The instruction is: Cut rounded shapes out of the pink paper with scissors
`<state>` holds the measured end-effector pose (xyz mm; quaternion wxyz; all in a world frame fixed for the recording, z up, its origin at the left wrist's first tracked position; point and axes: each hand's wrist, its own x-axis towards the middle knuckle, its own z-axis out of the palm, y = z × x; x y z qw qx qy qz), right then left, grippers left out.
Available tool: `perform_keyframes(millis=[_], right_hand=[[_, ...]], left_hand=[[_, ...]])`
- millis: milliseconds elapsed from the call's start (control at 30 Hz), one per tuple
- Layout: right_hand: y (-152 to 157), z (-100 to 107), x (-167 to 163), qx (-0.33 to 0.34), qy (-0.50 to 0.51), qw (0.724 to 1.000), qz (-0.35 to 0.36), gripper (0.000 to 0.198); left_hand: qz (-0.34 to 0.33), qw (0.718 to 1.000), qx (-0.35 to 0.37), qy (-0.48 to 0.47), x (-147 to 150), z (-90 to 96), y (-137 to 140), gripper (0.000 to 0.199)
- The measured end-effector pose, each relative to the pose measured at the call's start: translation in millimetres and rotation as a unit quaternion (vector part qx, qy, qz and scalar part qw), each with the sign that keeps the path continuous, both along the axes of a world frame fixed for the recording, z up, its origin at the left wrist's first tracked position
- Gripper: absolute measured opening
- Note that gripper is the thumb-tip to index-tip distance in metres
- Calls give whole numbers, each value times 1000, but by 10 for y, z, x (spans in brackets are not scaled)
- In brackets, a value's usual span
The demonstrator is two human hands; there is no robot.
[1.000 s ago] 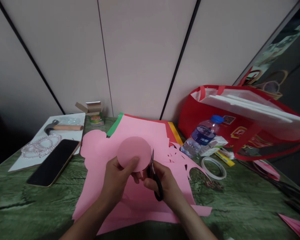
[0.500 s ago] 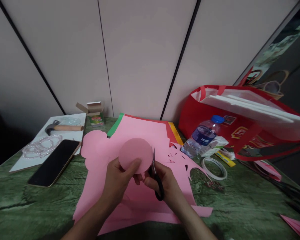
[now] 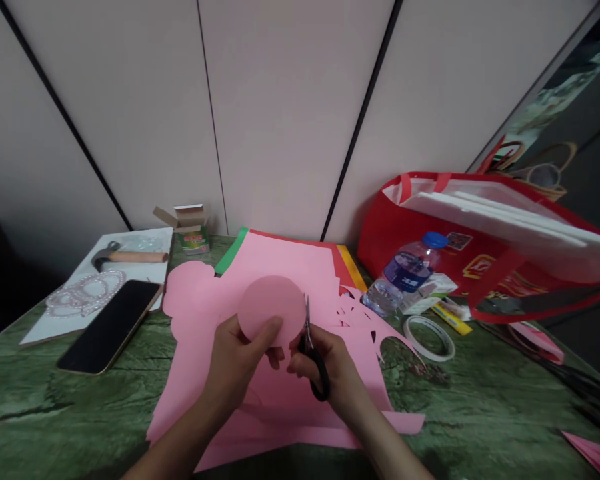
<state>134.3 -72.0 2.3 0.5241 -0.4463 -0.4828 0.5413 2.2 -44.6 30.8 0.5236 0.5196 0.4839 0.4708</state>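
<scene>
Between thumb and fingers, my left hand [image 3: 243,353] grips a round pink paper disc [image 3: 270,303] by its lower left part. My right hand [image 3: 325,360] is closed around the black handles of a pair of scissors [image 3: 307,333]. Their blades point up along the disc's right edge, and they look nearly closed. Under both hands lies a stack of pink paper sheets [image 3: 285,260], with rounded pink cut-outs [image 3: 187,293] on its left and a sheet full of cut holes [image 3: 365,320] on its right.
At left are a phone [image 3: 110,327], a hammer [image 3: 130,256], a beaded string [image 3: 85,293] and a small open box [image 3: 193,233]. To the right stand a water bottle [image 3: 405,273] and a red bag [image 3: 395,227], with a tape roll [image 3: 429,338] in front.
Hardly anything differs. The disc and scissors stay in nearly the same place, and the view has shifted very slightly.
</scene>
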Motion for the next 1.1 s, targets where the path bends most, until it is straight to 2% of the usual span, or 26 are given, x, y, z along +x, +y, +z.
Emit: perform_keyframes(millis=[467,767,900,1100], right_hand=[[-7,-1,-15,-12,11,1000,4,7],[-10,-7,-32,-39,12,999,-5,8],[6,14,-20,-20,22,998,-62,8],[22,23,13,52,27,982,-180,11]], left_hand=[[0,1000,5,6,-27,-7,5,26],[2,1000,14,13,-27,-52,21,28],[-11,1000,14,3,-33,-56,24,27],[-33,999,-7,9,-5,-24,0,22]])
